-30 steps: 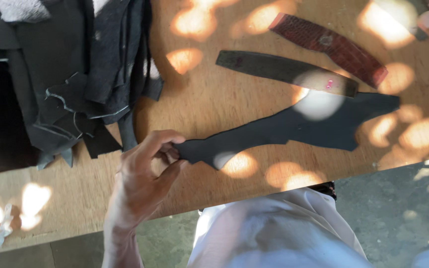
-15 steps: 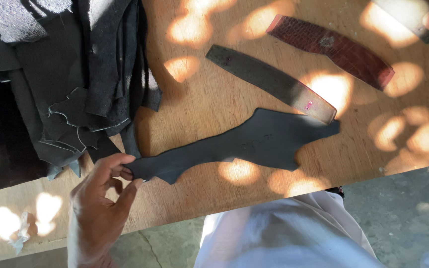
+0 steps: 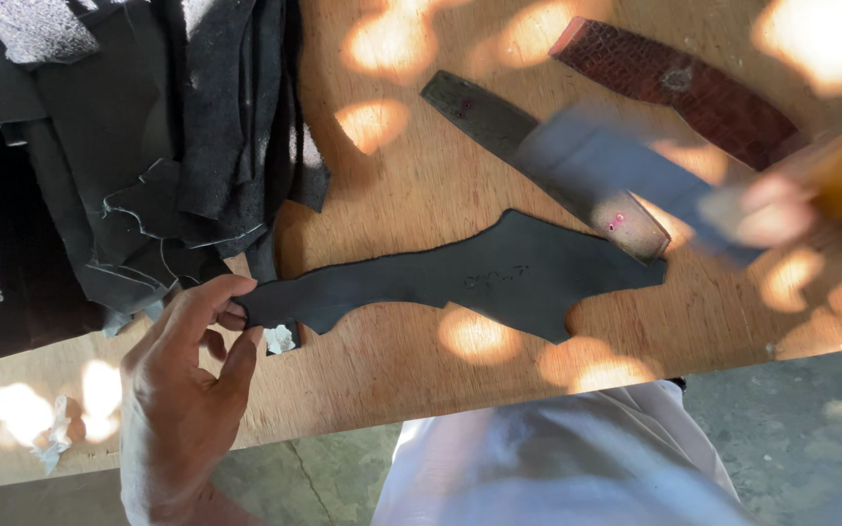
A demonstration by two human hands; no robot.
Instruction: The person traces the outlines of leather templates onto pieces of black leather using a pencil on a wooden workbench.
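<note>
Since half a second ago the black cutout (image 3: 460, 278) lies flatter on the bench (image 3: 392, 370), its left tip pinched by the left hand (image 3: 187, 375) beside the scrap pile (image 3: 148, 146), while the blurred right hand (image 3: 782, 209), grip unreadable, sweeps over the grey strip (image 3: 499, 131).

Head view, steeply down, close over workbench (image 3: 421, 380)
</note>
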